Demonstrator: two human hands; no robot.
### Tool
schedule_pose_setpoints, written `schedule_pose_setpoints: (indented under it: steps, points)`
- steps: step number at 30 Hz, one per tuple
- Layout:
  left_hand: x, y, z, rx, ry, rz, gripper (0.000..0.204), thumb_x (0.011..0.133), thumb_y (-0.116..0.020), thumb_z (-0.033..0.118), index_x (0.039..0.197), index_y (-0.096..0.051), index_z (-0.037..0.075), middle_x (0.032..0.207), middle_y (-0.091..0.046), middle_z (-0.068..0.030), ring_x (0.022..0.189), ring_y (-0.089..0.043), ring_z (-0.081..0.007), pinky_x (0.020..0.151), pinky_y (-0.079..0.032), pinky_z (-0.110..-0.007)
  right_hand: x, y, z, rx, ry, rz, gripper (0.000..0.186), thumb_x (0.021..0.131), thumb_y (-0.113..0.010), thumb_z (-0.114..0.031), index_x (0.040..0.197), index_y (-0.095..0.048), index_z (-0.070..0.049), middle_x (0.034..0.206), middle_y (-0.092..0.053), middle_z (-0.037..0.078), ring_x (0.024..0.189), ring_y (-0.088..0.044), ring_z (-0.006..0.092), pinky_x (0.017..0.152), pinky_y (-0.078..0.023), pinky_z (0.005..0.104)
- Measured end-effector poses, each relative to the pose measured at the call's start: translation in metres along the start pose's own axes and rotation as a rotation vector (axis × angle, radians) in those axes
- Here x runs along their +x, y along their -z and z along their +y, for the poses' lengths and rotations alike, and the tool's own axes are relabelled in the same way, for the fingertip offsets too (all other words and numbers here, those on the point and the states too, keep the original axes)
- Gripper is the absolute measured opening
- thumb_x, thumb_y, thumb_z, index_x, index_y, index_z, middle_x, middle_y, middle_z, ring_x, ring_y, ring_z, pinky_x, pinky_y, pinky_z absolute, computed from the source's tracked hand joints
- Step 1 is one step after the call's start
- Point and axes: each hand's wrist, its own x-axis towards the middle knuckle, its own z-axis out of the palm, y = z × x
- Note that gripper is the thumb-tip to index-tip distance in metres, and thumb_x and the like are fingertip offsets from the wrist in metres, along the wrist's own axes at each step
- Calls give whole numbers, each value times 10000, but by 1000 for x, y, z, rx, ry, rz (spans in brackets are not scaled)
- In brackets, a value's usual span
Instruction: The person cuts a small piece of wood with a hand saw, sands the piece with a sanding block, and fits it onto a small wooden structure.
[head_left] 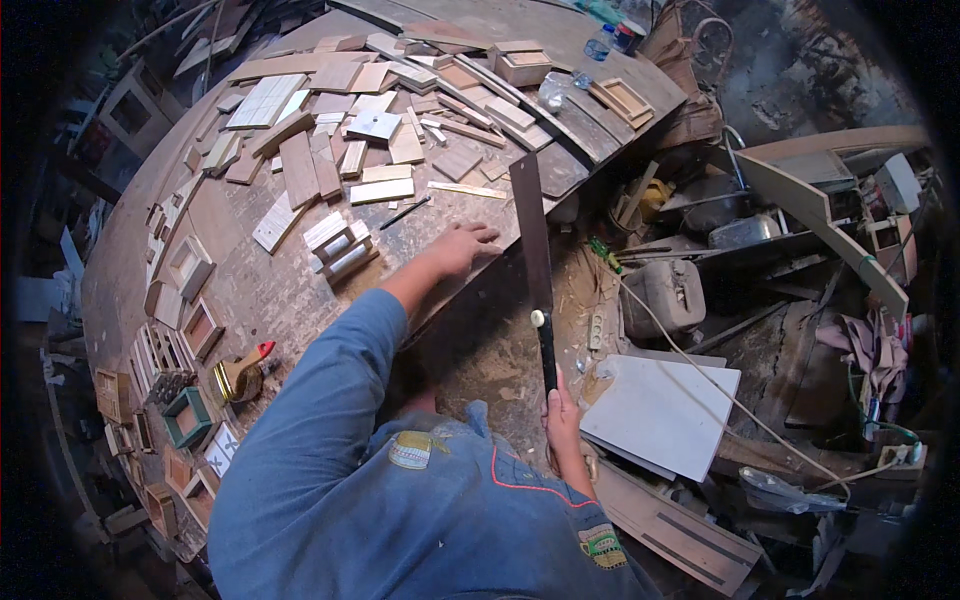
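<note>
My right hand point(563, 418) is closed round the black handle of a hand saw point(531, 225). The saw points away from me, its long dark blade upright in the picture beside the workbench edge, with a pale knob where handle meets blade. My left hand point(462, 249) lies on the workbench point(285, 300) close to that edge, fingers stretched out and holding nothing. A dark pencil point(405, 213) lies just beyond it, and a thin pale wooden strip point(467, 189) is farther off. Left of the hand stands a small wooden block assembly point(338, 245).
Many loose wood pieces point(300, 165) cover the bench's far half. A red-handled paintbrush point(242, 372) and several small wooden frames point(187, 418) lie at left. Right of the bench are a grey jerrycan point(663, 297), a white board point(660, 412) and a cable point(735, 400).
</note>
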Motion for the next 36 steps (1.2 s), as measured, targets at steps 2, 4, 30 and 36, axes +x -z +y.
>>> schedule_pose_setpoints:
  steps: [2,4,30,36]
  points:
    - [2,1,-13,-153,16,-65,546,738,-595,29,1249,-583,221,1283,-545,-76,1166,-503,-327,949,-442,-423,-10,-2,-5,49,-41,-18,476,1014,-425,-233,1482,-336,-218,670,-420,-50,524,-379,40,454,-331,188]
    - [2,15,-5,-73,30,-40,504,739,-639,69,1227,-591,188,1216,-570,-110,1056,-563,-337,858,-490,-405,-23,-1,-6,36,-135,-19,473,1014,-420,-218,1480,-342,-226,668,-419,-49,529,-385,42,464,-338,186]
    - [-36,-13,31,-443,717,496,274,709,-777,181,944,-713,55,981,-656,-122,893,-637,-309,799,-510,-381,-39,4,3,-339,-33,-104,441,998,-464,-200,1434,-421,-153,679,-417,-40,599,-376,68,540,-352,242]
    - [-38,-16,21,-395,636,498,296,708,-772,203,962,-719,60,1006,-654,-146,935,-627,-336,831,-507,-394,-34,9,-1,-460,43,-91,417,982,-478,-167,1398,-465,-148,626,-438,34,575,-400,110,539,-378,291]
